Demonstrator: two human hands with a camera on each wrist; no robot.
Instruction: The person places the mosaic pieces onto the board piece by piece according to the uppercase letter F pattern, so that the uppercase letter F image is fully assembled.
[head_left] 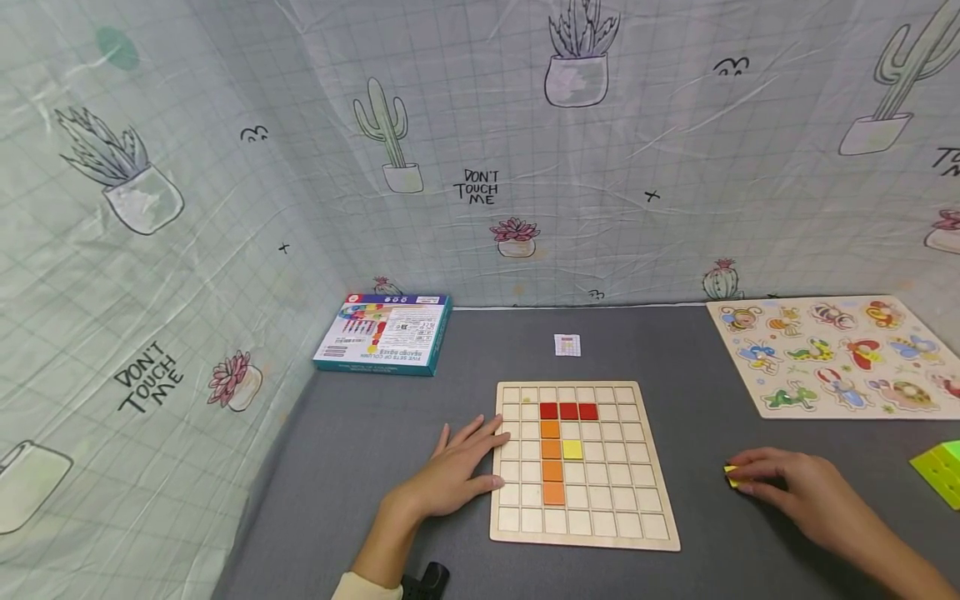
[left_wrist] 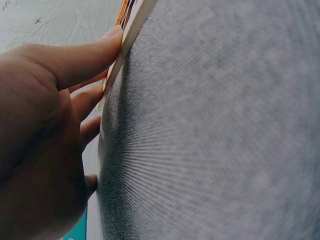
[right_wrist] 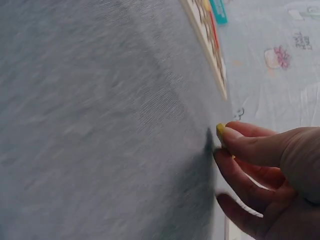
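A square wooden grid board [head_left: 624, 475] lies in the middle of the grey table in the head view. Three red tiles [head_left: 569, 411] sit in a row near its top, and a column of orange tiles [head_left: 552, 450] runs down below the leftmost one. One yellow tile [head_left: 572, 450] lies beside that column. My left hand [head_left: 450, 473] rests at the board's left edge, fingertips and thumb touching its rim, fingers spread. To the right of the board, my right hand [head_left: 791, 487] pinches a small yellow tile [right_wrist: 220, 132] between thumb and fingers, close over the table.
Behind the board lies a small printed card [head_left: 567, 345]. A teal-edged box [head_left: 384, 335] is at the back left, and an insect puzzle board [head_left: 836, 354] at the back right. A yellow-green studded block [head_left: 939, 477] stands at the far right. Patterned fabric [head_left: 480, 125] encloses the table's back and left.
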